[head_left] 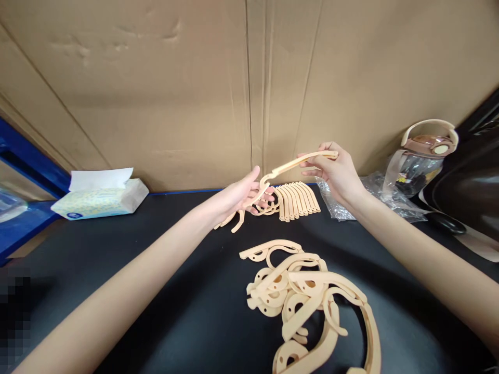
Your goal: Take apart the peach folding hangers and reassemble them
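My right hand (331, 166) pinches a long, thin beige hanger arm (298, 162), held up and slanting down to the left. The arm's lower end meets a beige hanger hook (264, 183); I cannot tell whether the two are joined. My left hand (247, 196) holds this hook across its fingers, with the thumb raised. Below and behind that hand lie loose curved hooks (237, 223). Right of them is a neat row of hanger arms (298, 201). Nearer me lies a heap of folded hangers (307, 280), arms and hooks overlapping.
The black table top (187, 291) ends at a cardboard wall (156, 104). A tissue pack (101, 200) lies at the left, beside a blue frame (23, 187). To the right are clear plastic wrap (339, 202), a drinking bottle (419, 166) and a black mouse (446, 222).
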`<state>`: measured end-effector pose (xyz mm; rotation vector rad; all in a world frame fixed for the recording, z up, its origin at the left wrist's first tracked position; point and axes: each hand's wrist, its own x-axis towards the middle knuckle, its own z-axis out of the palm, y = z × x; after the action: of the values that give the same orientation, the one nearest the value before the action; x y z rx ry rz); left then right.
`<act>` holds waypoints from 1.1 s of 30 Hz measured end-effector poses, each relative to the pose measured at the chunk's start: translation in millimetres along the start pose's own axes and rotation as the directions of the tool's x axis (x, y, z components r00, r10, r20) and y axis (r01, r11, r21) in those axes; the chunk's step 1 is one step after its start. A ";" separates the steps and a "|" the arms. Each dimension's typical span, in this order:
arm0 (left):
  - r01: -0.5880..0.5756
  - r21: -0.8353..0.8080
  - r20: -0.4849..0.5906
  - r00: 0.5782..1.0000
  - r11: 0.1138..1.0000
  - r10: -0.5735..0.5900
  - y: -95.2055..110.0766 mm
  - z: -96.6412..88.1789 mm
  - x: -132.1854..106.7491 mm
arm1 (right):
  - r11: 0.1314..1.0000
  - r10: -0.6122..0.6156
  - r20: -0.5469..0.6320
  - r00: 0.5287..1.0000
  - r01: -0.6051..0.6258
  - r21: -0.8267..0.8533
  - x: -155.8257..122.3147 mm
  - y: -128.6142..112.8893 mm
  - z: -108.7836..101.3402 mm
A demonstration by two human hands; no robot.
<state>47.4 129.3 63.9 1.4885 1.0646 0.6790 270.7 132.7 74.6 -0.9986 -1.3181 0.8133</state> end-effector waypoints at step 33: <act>-0.076 0.626 -0.231 0.933 0.776 0.277 -24.7 -41.9 -12.1 | 0.424 -0.148 0.158 0.976 0.207 -0.882 16.8 41.4 -32.7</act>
<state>-0.4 136.3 50.3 2.1140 1.4939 0.7607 307.6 159.9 43.6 -1.6222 -1.9281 -0.1459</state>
